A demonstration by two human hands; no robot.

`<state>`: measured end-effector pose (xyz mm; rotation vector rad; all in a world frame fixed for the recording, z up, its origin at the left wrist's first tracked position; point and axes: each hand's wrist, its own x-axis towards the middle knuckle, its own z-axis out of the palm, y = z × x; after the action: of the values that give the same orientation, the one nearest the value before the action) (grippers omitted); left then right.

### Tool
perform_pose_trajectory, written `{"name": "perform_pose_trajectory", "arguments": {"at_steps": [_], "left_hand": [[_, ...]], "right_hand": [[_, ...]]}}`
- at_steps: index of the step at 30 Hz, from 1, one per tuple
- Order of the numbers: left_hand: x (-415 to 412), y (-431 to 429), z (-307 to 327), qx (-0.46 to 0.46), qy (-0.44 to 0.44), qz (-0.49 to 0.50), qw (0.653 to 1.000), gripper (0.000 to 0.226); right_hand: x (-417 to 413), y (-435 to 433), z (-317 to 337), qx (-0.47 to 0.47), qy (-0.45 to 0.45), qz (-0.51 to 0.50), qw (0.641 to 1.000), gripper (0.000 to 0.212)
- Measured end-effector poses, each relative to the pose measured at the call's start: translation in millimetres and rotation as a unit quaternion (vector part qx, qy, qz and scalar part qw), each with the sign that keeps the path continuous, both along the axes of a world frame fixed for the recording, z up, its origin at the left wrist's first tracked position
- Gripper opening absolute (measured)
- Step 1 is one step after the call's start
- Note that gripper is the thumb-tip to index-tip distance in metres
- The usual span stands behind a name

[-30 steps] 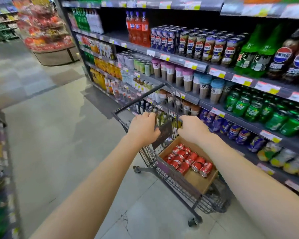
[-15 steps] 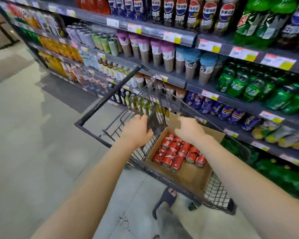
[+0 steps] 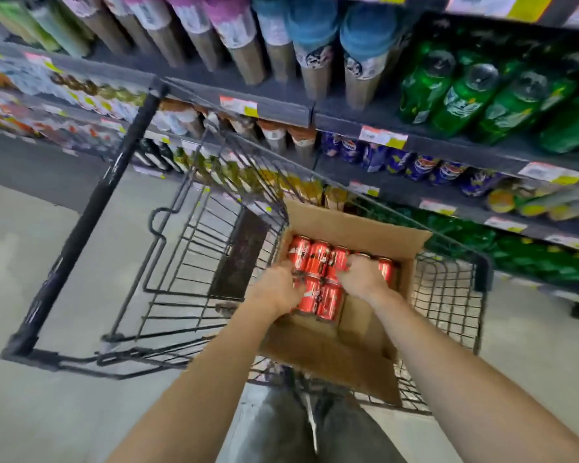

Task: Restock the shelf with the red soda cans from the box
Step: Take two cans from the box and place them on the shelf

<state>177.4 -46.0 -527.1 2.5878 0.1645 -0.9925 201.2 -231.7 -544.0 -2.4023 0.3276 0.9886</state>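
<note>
Together our left hand (image 3: 278, 289) and right hand (image 3: 361, 279) curl over cans (image 3: 318, 259) in the box (image 3: 355, 225), gripping several to carry to the shelf (image 3: 482, 155).

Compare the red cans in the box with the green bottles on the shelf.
The red cans are red with white marks; the green bottles are green. The red cans lie in the cardboard box in the cart; the green bottles stand on the shelf. The left hand and right hand grip the red cans; nothing touches the green bottles. Both are drinks packed side by side.
</note>
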Motion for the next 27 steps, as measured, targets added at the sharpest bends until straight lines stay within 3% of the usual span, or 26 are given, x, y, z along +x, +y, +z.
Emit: {"name": "perform_pose_trajectory", "arguments": {"at_steps": [3, 7, 14, 21, 27], "left_hand": [[1.2, -7.8, -45.1, -0.003, 0.038, 0.0, 0.999, 0.046], [8.3, -14.9, -118.2, 0.021, 0.084, -0.037, 0.996, 0.059], [19.1, -31.3, -230.7, 0.077, 0.074, -0.097, 0.99, 0.073], [1.9, -26.0, -279.2, 0.113, 0.037, -0.107, 0.987, 0.086], [-1.5, -15.4, -294.2, 0.065, 0.025, -0.033, 0.997, 0.089]], "right_hand": [[-9.1, -2.9, -38.7, 0.005, 0.047, -0.037, 0.998, 0.032], [-19.4, -2.4, -100.5, 0.002, 0.096, -0.085, 0.992, 0.034], [-22.0, 8.8, -213.7, 0.029, 0.129, -0.213, 0.968, 0.047], [-30.4, 36.8, -269.3, 0.01, 0.112, -0.309, 0.945, 0.031], [-40.2, 39.2, -276.3, 0.002, 0.078, -0.326, 0.942, 0.044]]}}
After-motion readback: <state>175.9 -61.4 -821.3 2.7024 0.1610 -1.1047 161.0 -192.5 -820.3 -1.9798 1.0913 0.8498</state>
